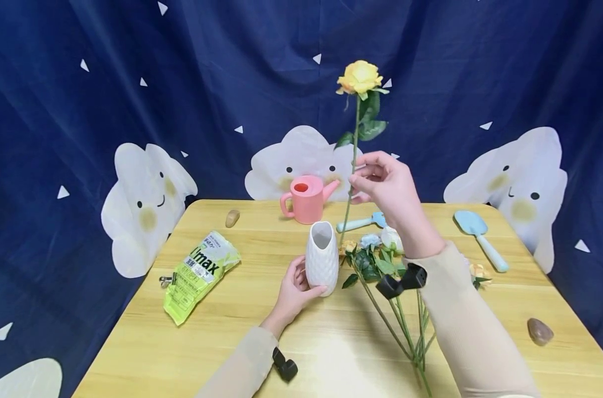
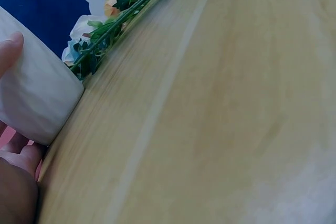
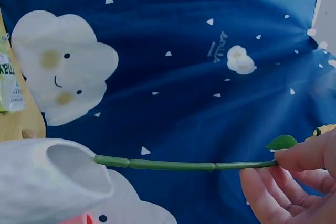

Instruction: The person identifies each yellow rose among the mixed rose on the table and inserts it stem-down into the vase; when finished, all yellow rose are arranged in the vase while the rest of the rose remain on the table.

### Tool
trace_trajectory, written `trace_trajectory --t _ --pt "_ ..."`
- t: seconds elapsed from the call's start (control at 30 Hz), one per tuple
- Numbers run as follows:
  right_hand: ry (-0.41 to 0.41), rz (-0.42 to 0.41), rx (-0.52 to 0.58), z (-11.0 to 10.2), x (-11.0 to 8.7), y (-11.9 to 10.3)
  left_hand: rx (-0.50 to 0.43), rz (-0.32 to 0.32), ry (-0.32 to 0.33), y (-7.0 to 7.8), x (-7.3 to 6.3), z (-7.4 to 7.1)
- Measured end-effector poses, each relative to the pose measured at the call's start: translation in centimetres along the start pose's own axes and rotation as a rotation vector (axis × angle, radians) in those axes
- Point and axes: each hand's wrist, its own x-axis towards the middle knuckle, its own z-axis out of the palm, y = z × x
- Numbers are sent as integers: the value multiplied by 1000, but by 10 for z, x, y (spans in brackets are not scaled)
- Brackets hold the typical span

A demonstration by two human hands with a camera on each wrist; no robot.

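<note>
In the head view my left hand holds a white textured vase around its lower part, and the vase stands upright on the table. My right hand pinches the green stem of a yellow rose between thumb and fingers, bloom up and well above the table. The lower end of the stem overlaps the rim of the vase mouth in the right wrist view. Seen from the left wrist, a thumb lies along the vase wall.
Several flowers lie right of the vase, partly under the right forearm. Behind stand a pink watering can and a blue fork. A blue shovel and brown stone lie right; a green bag and small stone left.
</note>
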Motion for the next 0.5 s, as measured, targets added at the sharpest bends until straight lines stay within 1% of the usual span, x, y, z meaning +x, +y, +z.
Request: trace_trajectory --t 0.1,0.2,0.37,0.5 --pt "18 -14 -26 12 10 3 -8 1 -5 -2 0 0" --pt "15 -38 -59 22 15 14 -13 -3 -14 -3 0 1" --pt "-29 -77 -157 34 7 38 -4 -22 -10 0 -1 1" --pt "-68 -105 -216 38 -4 53 9 -32 -6 2 0 -1"
